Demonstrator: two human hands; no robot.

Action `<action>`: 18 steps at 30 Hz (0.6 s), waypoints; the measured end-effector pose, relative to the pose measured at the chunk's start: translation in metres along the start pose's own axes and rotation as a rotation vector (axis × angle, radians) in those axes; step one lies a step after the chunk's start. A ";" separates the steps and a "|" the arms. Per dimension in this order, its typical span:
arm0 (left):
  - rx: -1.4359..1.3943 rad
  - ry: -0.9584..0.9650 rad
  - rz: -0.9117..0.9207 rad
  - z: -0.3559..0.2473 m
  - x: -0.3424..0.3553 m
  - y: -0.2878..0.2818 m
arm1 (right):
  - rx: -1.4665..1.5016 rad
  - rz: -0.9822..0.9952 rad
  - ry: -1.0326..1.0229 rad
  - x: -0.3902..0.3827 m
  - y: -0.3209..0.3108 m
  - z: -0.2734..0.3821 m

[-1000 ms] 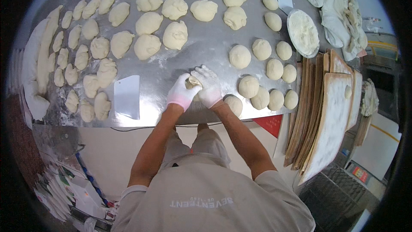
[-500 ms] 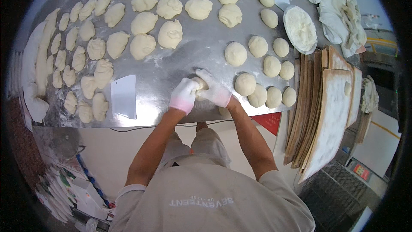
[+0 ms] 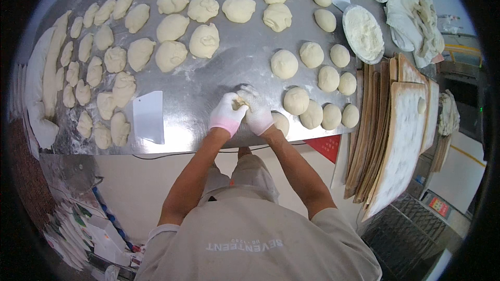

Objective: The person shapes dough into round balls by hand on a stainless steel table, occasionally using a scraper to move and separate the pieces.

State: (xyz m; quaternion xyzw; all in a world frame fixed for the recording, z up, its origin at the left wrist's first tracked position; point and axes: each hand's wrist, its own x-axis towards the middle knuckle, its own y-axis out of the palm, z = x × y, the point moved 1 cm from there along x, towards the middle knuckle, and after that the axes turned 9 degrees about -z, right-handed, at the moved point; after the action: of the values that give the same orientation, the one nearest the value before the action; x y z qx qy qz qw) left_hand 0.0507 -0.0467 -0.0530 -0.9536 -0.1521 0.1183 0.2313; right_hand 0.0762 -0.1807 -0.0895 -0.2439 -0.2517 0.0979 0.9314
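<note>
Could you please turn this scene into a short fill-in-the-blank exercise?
1. The left hand wears a white glove with a ____ cuff.
2. Together with the right hand, it holds a piece of ____.
3. On the metal table, a flat white sheet lies to the ____ of both hands.
4. The upright boards stand at the table's ____ end.

Missing words: pink; dough; left; right.

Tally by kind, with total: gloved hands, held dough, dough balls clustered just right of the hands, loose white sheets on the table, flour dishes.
Left hand and right hand, gloved: 2
Held dough, mostly hidden: 1
Dough balls, one partly hidden by the right hand: 10
White sheets: 2
Flour dish: 1
Total: 16
</note>
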 end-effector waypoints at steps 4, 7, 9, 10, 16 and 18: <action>0.212 -0.080 0.176 -0.006 -0.001 0.002 | -0.145 0.084 0.214 -0.004 0.003 -0.002; 0.071 0.052 0.213 0.011 -0.022 -0.011 | -0.260 0.235 0.210 -0.001 -0.011 0.019; 0.023 0.063 0.120 0.021 -0.023 -0.032 | -0.330 0.293 0.128 0.007 -0.013 0.024; 0.038 0.047 0.038 0.028 -0.020 -0.048 | -0.366 0.320 0.088 0.010 -0.014 0.025; 0.660 -0.218 -0.402 0.071 -0.006 -0.179 | -0.237 0.111 -0.141 0.015 -0.005 0.085; 0.822 -0.274 -0.419 0.078 -0.013 -0.193 | -0.154 0.218 -0.129 0.002 0.017 0.108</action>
State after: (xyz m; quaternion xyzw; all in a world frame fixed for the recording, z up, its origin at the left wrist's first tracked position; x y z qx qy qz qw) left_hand -0.0298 0.1436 -0.0263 -0.7077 -0.3107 0.2439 0.5858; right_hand 0.0214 -0.1219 -0.0160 -0.3336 -0.2896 0.1945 0.8758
